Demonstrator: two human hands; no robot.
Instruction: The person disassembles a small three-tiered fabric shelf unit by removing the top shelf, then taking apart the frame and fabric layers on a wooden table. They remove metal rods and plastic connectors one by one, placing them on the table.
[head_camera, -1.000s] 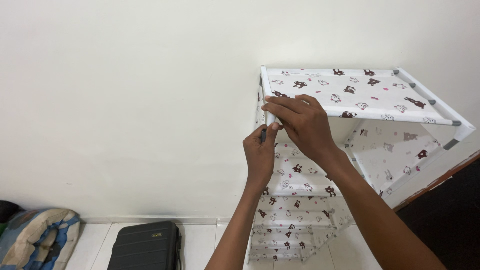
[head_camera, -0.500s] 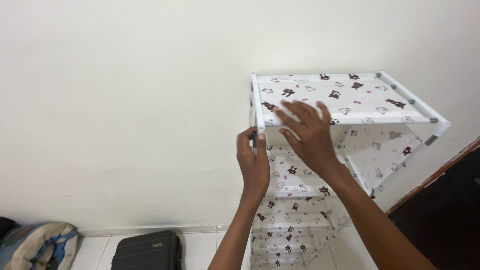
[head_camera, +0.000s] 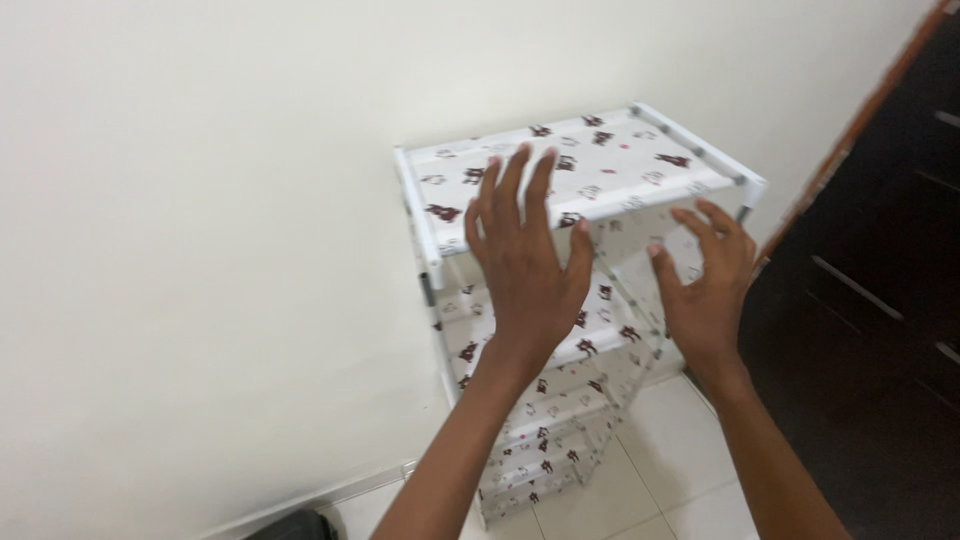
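Against a cream wall stands a patterned fabric rack (head_camera: 600, 170). Both the left hand (head_camera: 525, 262) and right hand (head_camera: 705, 285) hover spread, holding nothing. A careless push could tip the light frame.

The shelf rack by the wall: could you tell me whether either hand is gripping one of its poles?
No, the left hand and right hand are both spread open in front of the shelf rack, fingers splayed, closed around nothing.

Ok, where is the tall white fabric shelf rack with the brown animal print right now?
In the head view, the white animal-print fabric shelf rack stands centre-right on the tiled floor, against the cream wall, beside a dark door, with both open hands before it.
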